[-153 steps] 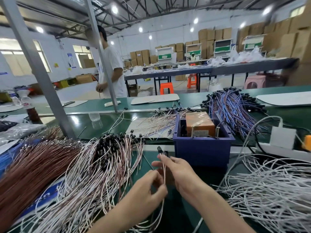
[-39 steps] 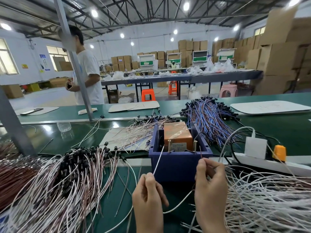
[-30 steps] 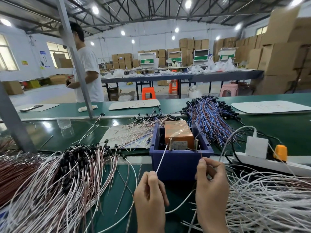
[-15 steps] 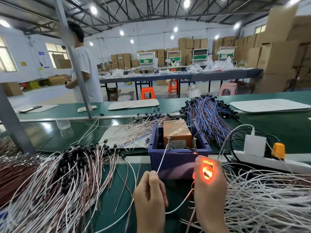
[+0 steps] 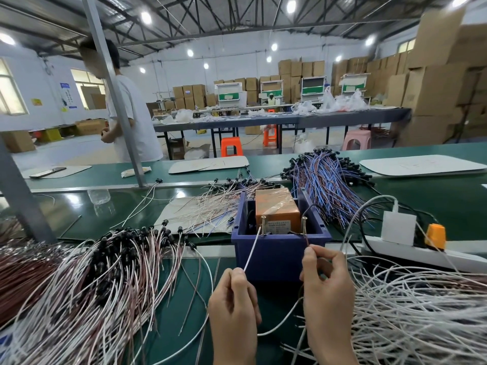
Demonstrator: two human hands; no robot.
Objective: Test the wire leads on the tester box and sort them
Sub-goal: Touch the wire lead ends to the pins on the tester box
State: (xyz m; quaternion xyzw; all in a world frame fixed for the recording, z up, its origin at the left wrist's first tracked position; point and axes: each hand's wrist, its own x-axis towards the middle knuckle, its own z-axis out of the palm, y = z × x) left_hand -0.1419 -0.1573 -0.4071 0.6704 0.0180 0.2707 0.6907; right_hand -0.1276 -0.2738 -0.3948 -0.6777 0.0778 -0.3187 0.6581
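Wire leads (image 5: pixel 252 250) pinched in both hands at tester box (image 5: pixel 280 233)

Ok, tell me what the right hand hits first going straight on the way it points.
Probably the front wall of the blue bin, just ahead of the right hand; its pinched brown lead points at the right screw post. Depth is unclear.

Orange tester (image 5: pixel 276 206), blue box (image 5: pixel 279 255)

Warehouse, stacked cardboard boxes (image 5: pixel 434 83), orange stool (image 5: pixel 231 150)
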